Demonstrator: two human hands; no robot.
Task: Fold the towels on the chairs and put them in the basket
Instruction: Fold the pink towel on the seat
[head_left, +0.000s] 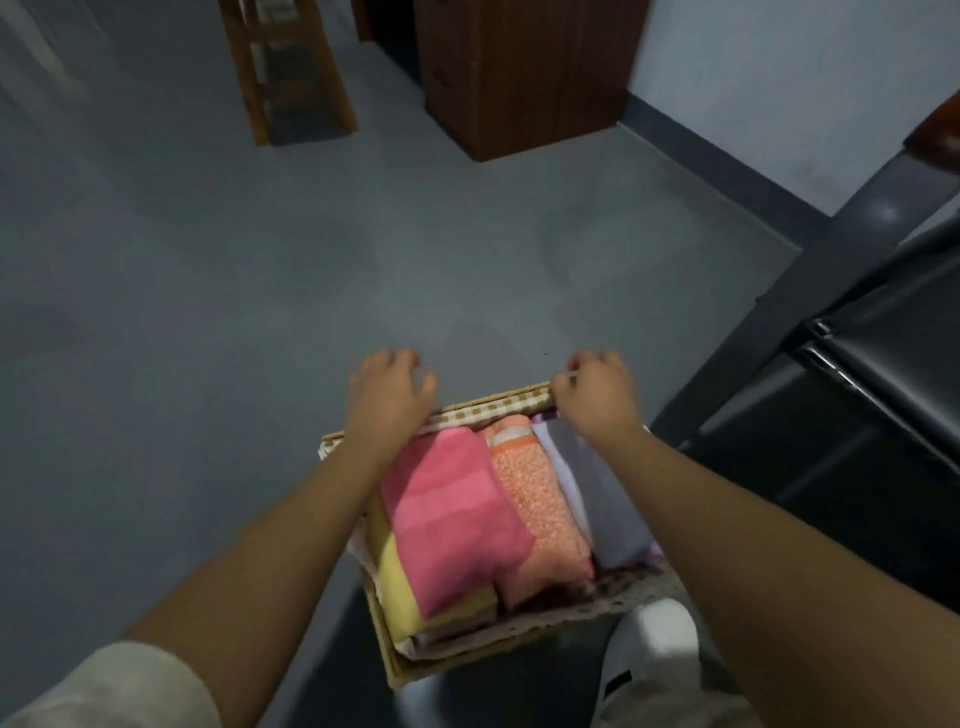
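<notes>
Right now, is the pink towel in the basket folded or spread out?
Folded. The pink towel lies as a compact rectangle inside the basket, on a yellow towel and beside the orange towel.

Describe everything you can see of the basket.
The basket is rectangular, tan and woven-looking, with a checked cloth liner folded over its rim. It sits upright, low before the person, packed with folded towels: pink, orange, grey, yellow. The right hand grips its far rim; the left hand lies over that rim, contact unclear.
</notes>
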